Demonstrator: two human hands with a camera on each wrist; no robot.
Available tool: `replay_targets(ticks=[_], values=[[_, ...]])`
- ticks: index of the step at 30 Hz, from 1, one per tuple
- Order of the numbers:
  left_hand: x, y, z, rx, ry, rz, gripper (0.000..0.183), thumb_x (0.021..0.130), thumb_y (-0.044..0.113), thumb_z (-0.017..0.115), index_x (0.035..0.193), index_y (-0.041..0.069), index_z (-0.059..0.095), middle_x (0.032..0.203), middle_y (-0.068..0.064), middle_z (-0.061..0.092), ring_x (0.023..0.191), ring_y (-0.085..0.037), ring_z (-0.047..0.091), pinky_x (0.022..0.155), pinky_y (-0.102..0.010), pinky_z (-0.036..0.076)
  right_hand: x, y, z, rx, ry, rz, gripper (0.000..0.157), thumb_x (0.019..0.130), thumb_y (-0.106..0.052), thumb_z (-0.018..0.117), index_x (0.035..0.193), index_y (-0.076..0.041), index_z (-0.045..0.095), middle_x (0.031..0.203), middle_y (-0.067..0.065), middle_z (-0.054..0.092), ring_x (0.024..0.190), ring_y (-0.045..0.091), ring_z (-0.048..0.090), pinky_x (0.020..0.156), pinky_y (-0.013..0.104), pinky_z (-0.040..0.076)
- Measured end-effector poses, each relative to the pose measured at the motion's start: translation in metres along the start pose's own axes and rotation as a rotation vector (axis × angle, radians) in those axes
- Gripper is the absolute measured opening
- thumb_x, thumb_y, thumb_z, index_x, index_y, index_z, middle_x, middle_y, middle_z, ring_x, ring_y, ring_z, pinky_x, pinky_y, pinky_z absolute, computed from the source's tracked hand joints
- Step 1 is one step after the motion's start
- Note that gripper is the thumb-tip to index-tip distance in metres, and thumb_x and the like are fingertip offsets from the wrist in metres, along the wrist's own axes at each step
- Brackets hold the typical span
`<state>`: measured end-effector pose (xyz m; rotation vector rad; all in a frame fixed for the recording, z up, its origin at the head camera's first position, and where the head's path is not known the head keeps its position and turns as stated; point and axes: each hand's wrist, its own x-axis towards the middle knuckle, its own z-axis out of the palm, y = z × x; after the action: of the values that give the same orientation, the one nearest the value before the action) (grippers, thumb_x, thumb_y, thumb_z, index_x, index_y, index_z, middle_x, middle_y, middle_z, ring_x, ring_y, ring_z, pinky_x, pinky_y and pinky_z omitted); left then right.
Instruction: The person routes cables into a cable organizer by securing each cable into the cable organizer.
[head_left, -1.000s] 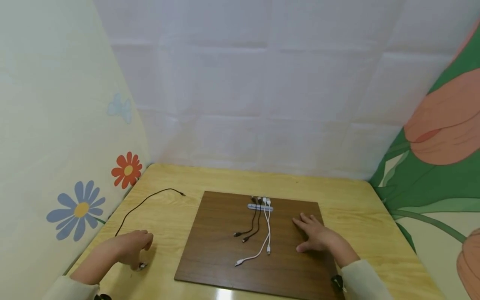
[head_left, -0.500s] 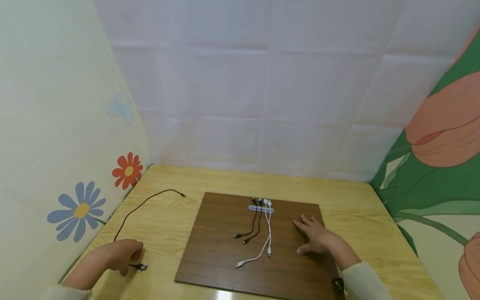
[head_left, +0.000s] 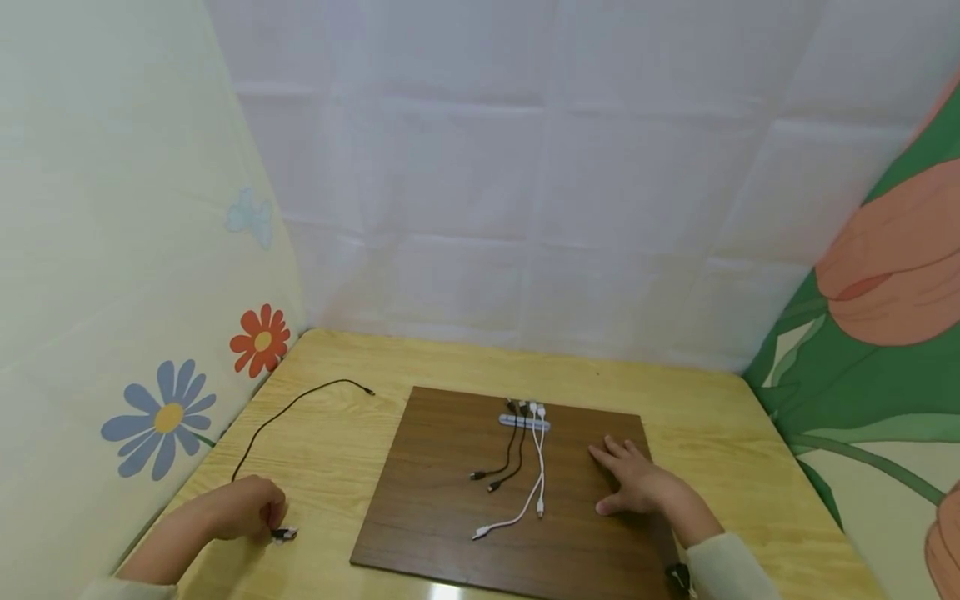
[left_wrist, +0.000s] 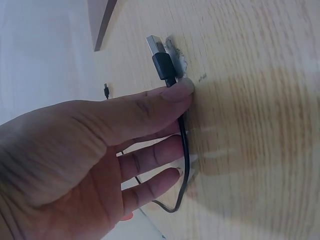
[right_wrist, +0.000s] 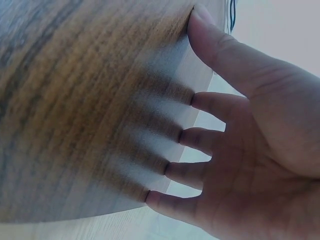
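Note:
My left hand [head_left: 243,508] pinches a black USB cable [left_wrist: 184,145] between thumb and forefinger, just behind its USB plug [left_wrist: 162,62]. The plug's metal end points away from the hand, close above the table. From the hand the rest of the cable curves back over the table, its small far connector [head_left: 367,390] lying near the board. On the right, my right hand [head_left: 637,485] rests with spread fingers on the brown wooden board [head_left: 427,500], fingertips touching its surface in the right wrist view.
A pale cable holder strip [head_left: 524,422] sits near the board's back edge. Two black cables [head_left: 520,454] and two white cables [head_left: 538,475] run from it toward the front. The wooden table [head_left: 322,450] meets a white backdrop [head_left: 480,208] and flowered side walls.
My left hand has drawn slightly back to the left and lowered, and now pinches the cable behind its plug. My right hand stays in place on the board.

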<state>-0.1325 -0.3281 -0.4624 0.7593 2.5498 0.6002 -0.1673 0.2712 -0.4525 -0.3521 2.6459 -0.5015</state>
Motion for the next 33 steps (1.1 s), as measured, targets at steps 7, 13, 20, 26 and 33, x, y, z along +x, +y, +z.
replay_targets(ticks=[7,13,20,26,33], values=[[-0.001,-0.003,0.001,-0.017,0.003,0.025,0.024,0.079,0.0,0.078,0.077,0.016,0.059,0.07,0.018,0.048,0.064,0.004,0.041,0.058,-0.022,0.038,-0.001,0.0,0.002,0.0,-0.002,0.007,0.092,0.08,-0.033,0.085,0.153,-0.002,0.04,0.16,0.035,0.019,0.143,0.064,0.009,0.105,0.079,0.021],[0.004,0.008,-0.009,-0.014,0.054,0.065,0.017,0.091,0.005,0.071,0.086,0.013,0.057,0.073,0.016,0.047,0.065,0.004,0.04,0.058,-0.022,0.037,0.0,0.0,0.001,0.003,-0.008,0.017,0.092,0.08,-0.033,0.085,0.154,-0.002,0.038,0.161,0.034,0.018,0.144,0.063,0.009,0.106,0.079,0.021],[0.019,0.029,-0.015,-0.029,0.109,0.061,0.007,0.094,0.008,0.069,0.092,0.013,0.066,0.077,0.013,0.06,0.065,0.003,0.047,0.057,-0.023,0.043,-0.001,-0.001,0.0,-0.007,-0.009,0.01,0.092,0.08,-0.033,0.085,0.153,-0.001,0.039,0.16,0.035,0.018,0.143,0.064,0.009,0.105,0.079,0.022],[0.031,0.047,-0.016,-0.042,0.125,0.071,0.007,0.099,0.015,0.064,0.094,0.014,0.06,0.072,0.008,0.058,0.061,0.002,0.047,0.055,-0.023,0.041,-0.001,-0.002,0.0,-0.004,-0.013,0.02,0.092,0.08,-0.033,0.085,0.153,-0.002,0.038,0.16,0.035,0.017,0.144,0.063,0.008,0.106,0.079,0.021],[0.038,0.068,-0.014,-0.062,0.138,0.044,0.006,0.102,0.016,0.061,0.097,0.012,0.059,0.076,0.005,0.062,0.06,-0.003,0.055,0.054,-0.025,0.045,-0.002,-0.002,0.0,-0.001,-0.006,0.005,0.092,0.08,-0.032,0.085,0.154,-0.001,0.038,0.16,0.035,0.017,0.144,0.063,0.009,0.107,0.078,0.02]])
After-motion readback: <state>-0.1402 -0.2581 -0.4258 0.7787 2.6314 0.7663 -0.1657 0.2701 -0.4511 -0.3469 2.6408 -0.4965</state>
